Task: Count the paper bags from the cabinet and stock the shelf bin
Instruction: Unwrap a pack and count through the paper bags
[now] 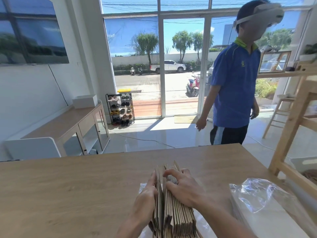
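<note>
A stack of flat brown paper bags point(178, 215) stands on edge on the wooden table point(68, 186), near its front edge. My left hand point(145, 198) presses against the left side of a thin group of bags split off from the rest. My right hand point(185, 188) lies over the larger group, fingertips curled into the gap between the two groups. Clear plastic wrap point(143, 186) shows under the stack.
A crumpled clear plastic bag point(257, 194) lies on the table at the right over a white flat pack. A wooden shelf frame point(291, 121) stands at the right. A person in a blue shirt point(235, 86) stands beyond the table. A low cabinet point(72, 124) lines the left wall.
</note>
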`<action>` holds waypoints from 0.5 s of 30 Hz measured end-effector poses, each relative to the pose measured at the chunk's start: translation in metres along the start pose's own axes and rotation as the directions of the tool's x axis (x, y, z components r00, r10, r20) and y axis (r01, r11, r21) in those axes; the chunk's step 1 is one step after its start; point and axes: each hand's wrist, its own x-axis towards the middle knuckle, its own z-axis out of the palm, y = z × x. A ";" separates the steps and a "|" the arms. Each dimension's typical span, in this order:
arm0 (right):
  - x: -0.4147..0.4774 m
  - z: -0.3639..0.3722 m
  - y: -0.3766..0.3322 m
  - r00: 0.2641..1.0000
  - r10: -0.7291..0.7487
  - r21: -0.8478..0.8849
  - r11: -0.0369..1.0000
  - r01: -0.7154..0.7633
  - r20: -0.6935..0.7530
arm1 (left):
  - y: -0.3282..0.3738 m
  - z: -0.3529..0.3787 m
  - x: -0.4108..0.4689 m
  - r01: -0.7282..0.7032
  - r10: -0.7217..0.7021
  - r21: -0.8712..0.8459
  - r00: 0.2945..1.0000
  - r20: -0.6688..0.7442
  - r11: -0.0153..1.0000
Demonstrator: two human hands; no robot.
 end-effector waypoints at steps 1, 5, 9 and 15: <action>0.000 0.000 0.000 1.000 -0.001 -0.007 1.000 0.001 -0.006 | -0.005 0.000 0.003 0.002 -0.002 0.008 1.000 -0.017 1.000; -0.002 -0.001 0.000 1.000 0.007 -0.038 0.999 -0.008 -0.009 | -0.004 -0.001 0.002 0.012 -0.015 -0.075 0.999 -0.032 0.997; -0.003 -0.003 -0.004 1.000 0.002 -0.105 0.994 -0.002 -0.001 | 0.008 0.007 0.002 0.059 -0.060 -0.204 0.998 0.000 0.977; -0.004 -0.002 -0.008 1.000 0.009 -0.096 0.995 -0.007 0.017 | -0.007 0.003 0.012 0.000 -0.003 -0.272 1.000 -0.012 0.962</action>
